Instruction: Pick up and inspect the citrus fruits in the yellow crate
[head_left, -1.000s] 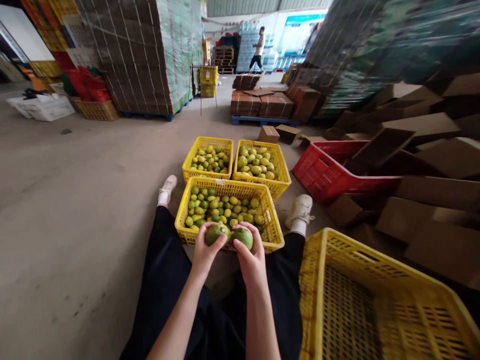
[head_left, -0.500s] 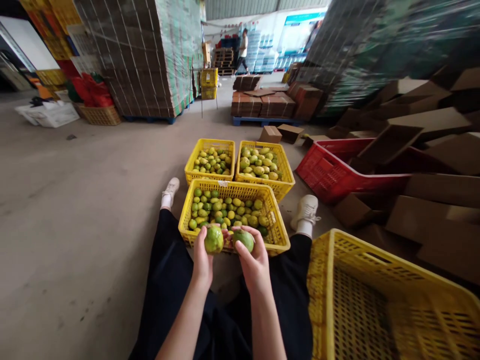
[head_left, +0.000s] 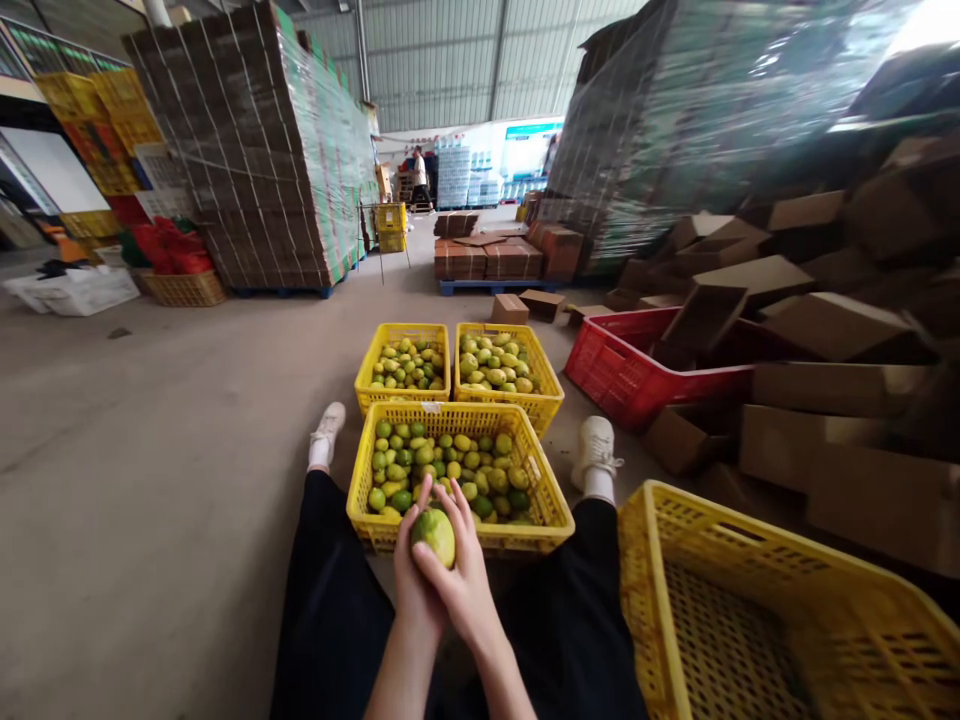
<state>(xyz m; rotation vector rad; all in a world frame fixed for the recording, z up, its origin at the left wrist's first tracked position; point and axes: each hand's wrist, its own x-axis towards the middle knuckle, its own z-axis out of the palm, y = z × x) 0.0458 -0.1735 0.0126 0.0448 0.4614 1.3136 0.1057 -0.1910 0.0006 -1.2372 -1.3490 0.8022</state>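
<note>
My left hand [head_left: 412, 585] and my right hand [head_left: 463, 580] are pressed together around a smooth, oval yellow-green fruit [head_left: 435, 537]. Its upper face shows between them, with my right thumb lying across its near side. Whether a second fruit is hidden inside the cupped hands, I cannot tell. Just beyond my fingertips is a yellow plastic crate [head_left: 551, 505] of loose green and yellow fruits [head_left: 457, 455], standing on the floor between my legs. The hands are over its near rim.
Two smaller yellow crates of similar fruit, left [head_left: 365, 378] and right [head_left: 551, 382], stand behind. At right are a large yellow crate [head_left: 660, 600], a red crate [head_left: 611, 375] and piled cardboard boxes [head_left: 847, 440]. Wrapped pallet stacks [head_left: 240, 150] rise farther off; a person [head_left: 419, 180] is at the back.
Half a second ago my hands were apart, each holding a green fruit. Now they have come together around one visible fruit. The view has tilted up, and the distant person has shifted.
</note>
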